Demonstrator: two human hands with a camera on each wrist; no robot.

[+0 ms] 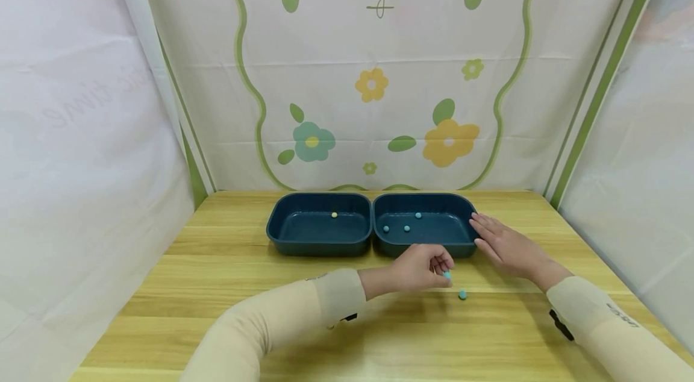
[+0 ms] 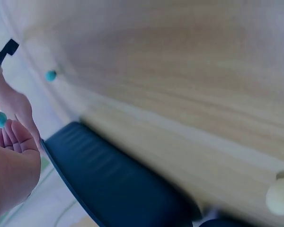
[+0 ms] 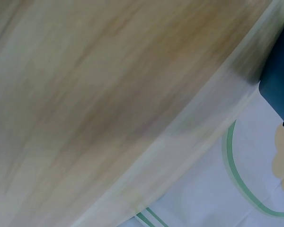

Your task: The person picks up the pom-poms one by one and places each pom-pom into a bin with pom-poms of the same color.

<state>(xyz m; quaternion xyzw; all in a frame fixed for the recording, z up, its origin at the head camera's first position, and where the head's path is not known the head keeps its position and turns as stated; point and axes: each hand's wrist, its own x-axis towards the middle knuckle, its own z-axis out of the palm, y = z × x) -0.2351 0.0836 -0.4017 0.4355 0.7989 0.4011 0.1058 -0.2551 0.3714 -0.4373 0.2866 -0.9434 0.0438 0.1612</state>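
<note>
My left hand [image 1: 420,267] pinches a small teal ball [image 1: 447,275] between thumb and fingers, just in front of the right dark-blue tray [image 1: 428,249]. The held ball [image 2: 1,119] also shows in the left wrist view. A second teal ball [image 1: 462,294] lies on the table to the right of that hand. My right hand [image 1: 504,246], fingers straight, touches the right end of the same tray. Several teal balls [image 1: 418,215] lie inside it. In the left tray [image 1: 320,247] sits one yellow ball [image 1: 334,214].
The two trays stand side by side near the back edge of the wooden table [image 1: 228,285]. A pale ball [image 2: 280,196] shows on the table in the left wrist view. Flower-printed cloth [image 1: 325,81] hangs behind, with white cloth at both sides.
</note>
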